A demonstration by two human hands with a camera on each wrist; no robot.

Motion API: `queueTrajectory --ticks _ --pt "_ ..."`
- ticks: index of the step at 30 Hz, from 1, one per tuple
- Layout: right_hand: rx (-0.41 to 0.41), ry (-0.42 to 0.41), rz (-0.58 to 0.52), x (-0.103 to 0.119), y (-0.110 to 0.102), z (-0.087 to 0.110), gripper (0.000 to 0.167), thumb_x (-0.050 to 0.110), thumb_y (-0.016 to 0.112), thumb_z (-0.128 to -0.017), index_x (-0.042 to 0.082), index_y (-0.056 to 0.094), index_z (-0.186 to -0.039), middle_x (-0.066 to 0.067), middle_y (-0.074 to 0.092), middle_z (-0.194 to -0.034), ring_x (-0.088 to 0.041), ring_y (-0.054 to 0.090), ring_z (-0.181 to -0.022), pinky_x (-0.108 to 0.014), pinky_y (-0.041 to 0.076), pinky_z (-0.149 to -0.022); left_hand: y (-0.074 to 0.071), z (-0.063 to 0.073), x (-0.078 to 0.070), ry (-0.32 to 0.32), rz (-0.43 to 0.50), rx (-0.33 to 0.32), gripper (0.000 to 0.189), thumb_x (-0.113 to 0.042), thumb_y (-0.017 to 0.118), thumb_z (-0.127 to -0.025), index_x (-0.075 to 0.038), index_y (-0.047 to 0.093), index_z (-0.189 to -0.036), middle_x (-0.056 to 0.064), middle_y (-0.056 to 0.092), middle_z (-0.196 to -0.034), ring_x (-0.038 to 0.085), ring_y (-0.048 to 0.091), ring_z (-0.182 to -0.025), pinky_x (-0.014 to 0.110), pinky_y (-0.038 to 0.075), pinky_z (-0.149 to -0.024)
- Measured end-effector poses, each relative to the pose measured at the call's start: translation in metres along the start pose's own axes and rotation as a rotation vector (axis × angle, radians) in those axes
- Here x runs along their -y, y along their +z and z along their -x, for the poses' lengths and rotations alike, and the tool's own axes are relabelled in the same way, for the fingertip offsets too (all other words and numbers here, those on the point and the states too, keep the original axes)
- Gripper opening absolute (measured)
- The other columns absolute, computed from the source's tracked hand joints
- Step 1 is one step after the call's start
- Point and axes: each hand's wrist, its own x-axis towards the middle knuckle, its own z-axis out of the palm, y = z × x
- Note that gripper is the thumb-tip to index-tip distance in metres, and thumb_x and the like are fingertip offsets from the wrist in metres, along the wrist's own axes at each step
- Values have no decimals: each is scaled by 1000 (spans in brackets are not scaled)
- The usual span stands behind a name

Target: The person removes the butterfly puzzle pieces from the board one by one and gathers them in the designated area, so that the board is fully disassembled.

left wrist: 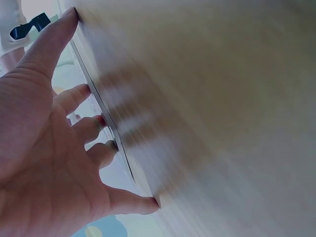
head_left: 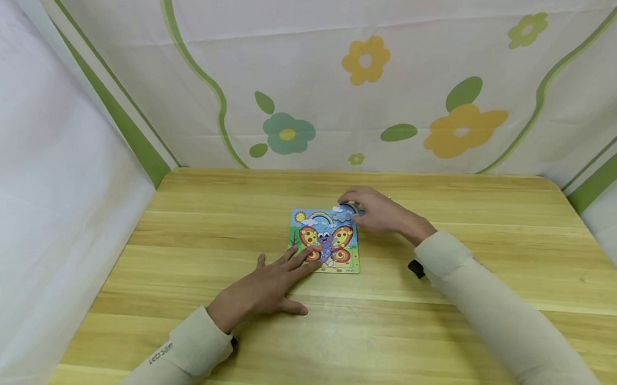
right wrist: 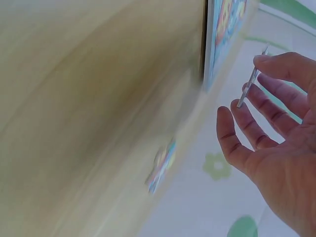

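Observation:
A butterfly jigsaw puzzle [head_left: 325,239] lies flat on the wooden table, with a sun and a rainbow printed along its top. My left hand [head_left: 267,286] rests with fingers spread over its lower left part. Three of those fingertips touch the puzzle, while the thumb and little finger reach the table beside it. Over the upper right corner, my right hand [head_left: 374,211] pinches a thin flat puzzle piece [right wrist: 251,79] between thumb and fingertips. In the right wrist view, that piece is held clear of the board and seen edge-on, so its picture is hidden.
Another colourful piece or small stack [right wrist: 161,166] lies on the table near the right hand, mostly hidden behind it in the head view. The wooden table [head_left: 192,221] meets a white fabric wall [head_left: 314,88] with printed flowers at the back.

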Motion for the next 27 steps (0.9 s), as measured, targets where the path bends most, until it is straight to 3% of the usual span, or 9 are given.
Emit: queueTrajectory --ticks 17,27 --pt "-53 122 51 -47 -39 46 46 -5 60 -97 -6 58 -142 -27 56 -145 -46 52 -133 -62 46 -109 0 2 0 16 18 -5 92 -51 74 -94 -31 23 -169 -3 8 -178 35 4 -165 87 13 -112" --pt "-76 152 48 -77 -51 66 50 -14 58 -89 -10 60 -139 -31 58 -140 -48 53 -130 -62 46 -105 1 2 1 22 17 -7 93 -51 74 -94 -31 23 -169 -3 8 -178 35 4 -165 88 13 -111"
